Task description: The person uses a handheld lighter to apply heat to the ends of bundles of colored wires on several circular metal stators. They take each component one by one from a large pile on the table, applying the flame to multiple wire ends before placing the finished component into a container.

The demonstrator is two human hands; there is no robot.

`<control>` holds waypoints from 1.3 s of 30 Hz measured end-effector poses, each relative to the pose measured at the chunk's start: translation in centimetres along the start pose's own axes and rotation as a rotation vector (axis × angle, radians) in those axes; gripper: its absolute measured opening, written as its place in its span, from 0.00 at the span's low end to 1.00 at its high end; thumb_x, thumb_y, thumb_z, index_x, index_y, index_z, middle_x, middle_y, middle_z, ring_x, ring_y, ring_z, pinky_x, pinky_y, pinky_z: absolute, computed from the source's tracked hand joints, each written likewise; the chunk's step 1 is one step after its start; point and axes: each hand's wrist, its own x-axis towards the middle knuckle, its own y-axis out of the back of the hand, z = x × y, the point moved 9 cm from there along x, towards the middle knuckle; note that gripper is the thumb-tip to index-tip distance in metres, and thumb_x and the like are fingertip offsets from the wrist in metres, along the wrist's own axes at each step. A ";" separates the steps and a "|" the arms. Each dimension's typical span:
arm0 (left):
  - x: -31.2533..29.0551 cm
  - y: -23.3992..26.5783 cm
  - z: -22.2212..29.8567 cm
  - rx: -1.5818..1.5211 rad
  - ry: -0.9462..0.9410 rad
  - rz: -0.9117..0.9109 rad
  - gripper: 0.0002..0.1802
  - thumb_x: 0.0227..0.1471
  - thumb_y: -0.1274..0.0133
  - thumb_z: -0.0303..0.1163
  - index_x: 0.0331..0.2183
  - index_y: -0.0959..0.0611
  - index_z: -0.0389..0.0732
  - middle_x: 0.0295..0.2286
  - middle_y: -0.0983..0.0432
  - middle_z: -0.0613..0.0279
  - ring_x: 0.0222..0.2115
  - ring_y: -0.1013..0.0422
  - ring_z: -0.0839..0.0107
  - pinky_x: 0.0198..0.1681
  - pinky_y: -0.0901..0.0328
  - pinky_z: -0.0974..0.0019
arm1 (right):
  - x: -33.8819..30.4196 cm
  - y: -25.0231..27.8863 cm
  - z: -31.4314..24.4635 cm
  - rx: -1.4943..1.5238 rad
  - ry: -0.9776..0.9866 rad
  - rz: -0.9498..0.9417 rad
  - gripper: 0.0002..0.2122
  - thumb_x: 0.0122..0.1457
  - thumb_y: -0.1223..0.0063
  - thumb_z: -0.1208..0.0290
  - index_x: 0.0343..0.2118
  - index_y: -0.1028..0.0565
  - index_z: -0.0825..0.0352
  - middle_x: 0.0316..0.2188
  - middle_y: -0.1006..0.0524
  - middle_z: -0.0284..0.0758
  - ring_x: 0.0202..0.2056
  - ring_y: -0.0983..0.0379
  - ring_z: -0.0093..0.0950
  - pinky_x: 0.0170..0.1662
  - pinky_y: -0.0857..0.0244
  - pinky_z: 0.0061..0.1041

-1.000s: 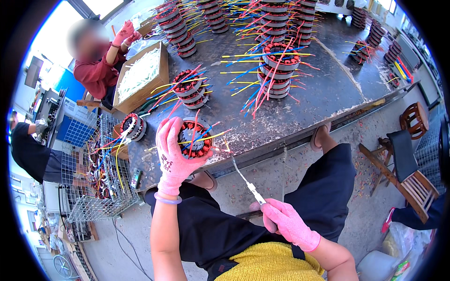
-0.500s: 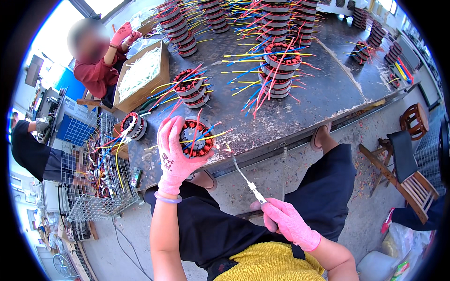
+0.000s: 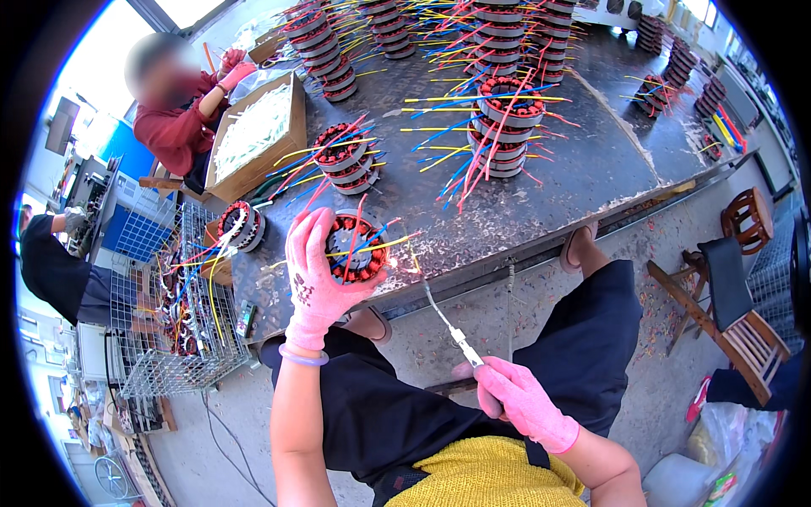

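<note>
My left hand (image 3: 314, 269), in a pink glove, grips a motor stator (image 3: 361, 253) by its left side and underside at the table's near edge. Red windings ring its grey core, and red, blue and yellow lead wires stick out. My right hand (image 3: 525, 404), also gloved, is closed round the white handle of a gas lighter (image 3: 465, 345) with a long bent metal neck. A small bright flame (image 3: 411, 265) glows at the neck's tip, beside the stator's right side and the ends of its wires. Whether it touches a wire I cannot make out.
Stacked stators (image 3: 504, 127) with splayed wires stand across the dark table (image 3: 583, 182). A short stack (image 3: 345, 160) and another stator (image 3: 242, 226) sit closer. To the left are a cardboard box (image 3: 297, 127), a wire basket (image 3: 182, 372) and a co-worker in red. A wooden chair (image 3: 735, 329) stands right.
The lighter's tip has shifted slightly up and the glow beside the stator looks brighter. My left hand and the stator have barely moved. The co-worker's gloved hands have changed position.
</note>
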 end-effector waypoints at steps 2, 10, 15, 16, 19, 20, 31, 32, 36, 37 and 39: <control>-0.1 -0.2 -0.6 -0.044 0.049 -0.039 0.61 0.23 0.22 0.37 0.60 0.34 0.39 0.54 0.37 0.50 0.56 0.37 0.51 0.58 0.38 0.53 | 0.0 0.0 -0.1 -0.008 0.004 0.000 0.16 0.70 0.55 0.61 0.50 0.24 0.68 0.19 0.35 0.23 0.22 0.43 0.13 0.26 0.50 0.15; 0.1 -3.0 -1.5 -0.141 0.141 -0.334 0.54 0.26 0.25 0.39 0.57 0.30 0.35 0.49 0.29 0.48 0.50 0.31 0.51 0.55 0.35 0.55 | 0.1 1.6 1.0 -0.032 0.108 0.056 0.16 0.69 0.55 0.58 0.48 0.23 0.65 0.19 0.32 0.24 0.23 0.39 0.14 0.28 0.44 0.17; -4.5 -6.2 -6.1 -0.119 0.180 -0.370 0.55 0.30 0.27 0.42 0.58 0.34 0.30 0.50 0.31 0.43 0.50 0.32 0.45 0.57 0.38 0.52 | 1.0 2.0 1.4 -0.151 0.177 0.096 0.17 0.68 0.53 0.53 0.40 0.25 0.64 0.19 0.34 0.23 0.21 0.39 0.15 0.24 0.44 0.19; -5.2 -6.2 -7.4 -0.216 0.183 -0.350 0.57 0.27 0.27 0.41 0.58 0.35 0.29 0.48 0.31 0.44 0.48 0.32 0.45 0.56 0.39 0.52 | 1.5 1.7 1.4 -0.155 0.252 0.037 0.17 0.68 0.54 0.52 0.38 0.26 0.64 0.18 0.34 0.23 0.21 0.40 0.15 0.24 0.44 0.19; -5.3 -7.6 -9.2 -0.334 0.217 -0.412 0.58 0.24 0.36 0.25 0.63 0.38 0.38 0.51 0.36 0.53 0.50 0.34 0.56 0.57 0.39 0.60 | 1.6 1.5 1.9 -0.105 0.325 0.037 0.17 0.67 0.55 0.52 0.38 0.27 0.64 0.17 0.34 0.25 0.20 0.41 0.16 0.25 0.47 0.21; -5.0 -8.6 -8.7 -0.426 0.256 -0.426 0.60 0.22 0.34 0.28 0.62 0.37 0.37 0.51 0.36 0.50 0.51 0.34 0.53 0.57 0.39 0.57 | 1.0 1.6 1.8 -0.103 0.338 0.052 0.18 0.67 0.54 0.52 0.38 0.27 0.65 0.17 0.35 0.24 0.20 0.41 0.16 0.25 0.47 0.21; -2.0 -7.6 -3.6 -0.370 0.087 -0.489 0.30 0.39 0.32 0.20 0.47 0.24 0.35 0.36 0.24 0.58 0.34 0.29 0.71 0.39 0.30 0.66 | 0.2 1.2 0.4 -0.105 0.561 0.093 0.14 0.63 0.52 0.59 0.34 0.24 0.66 0.14 0.34 0.27 0.15 0.43 0.19 0.21 0.48 0.23; -1.8 -8.6 -3.0 -0.360 0.062 -0.496 0.30 0.39 0.31 0.21 0.47 0.24 0.35 0.36 0.24 0.59 0.33 0.29 0.72 0.38 0.30 0.66 | -0.6 1.7 0.7 -0.123 0.563 0.131 0.13 0.63 0.51 0.59 0.32 0.23 0.64 0.14 0.33 0.25 0.15 0.41 0.18 0.19 0.48 0.21; -1.4 -6.6 -0.1 -0.345 -0.031 -0.459 0.26 0.43 0.34 0.22 0.46 0.24 0.36 0.33 0.25 0.61 0.31 0.30 0.72 0.35 0.30 0.65 | -3.2 1.3 0.5 -0.136 0.437 0.148 0.12 0.59 0.47 0.58 0.33 0.18 0.61 0.17 0.27 0.25 0.17 0.34 0.19 0.20 0.41 0.24; -2.3 -11.3 -6.7 -0.796 0.460 -0.431 0.11 0.53 0.41 0.29 0.39 0.22 0.39 0.27 0.28 0.62 0.27 0.32 0.68 0.35 0.31 0.59 | -3.5 0.9 0.5 -0.109 0.447 0.140 0.12 0.59 0.47 0.58 0.33 0.19 0.60 0.17 0.27 0.25 0.17 0.34 0.19 0.20 0.41 0.24; -2.7 -15.1 -12.6 -0.972 0.700 -0.342 0.07 0.57 0.46 0.34 0.34 0.22 0.41 0.24 0.30 0.61 0.26 0.34 0.66 0.36 0.32 0.56 | -3.6 0.7 0.7 -0.058 0.468 0.118 0.12 0.59 0.46 0.57 0.31 0.19 0.60 0.17 0.28 0.25 0.17 0.34 0.19 0.20 0.41 0.24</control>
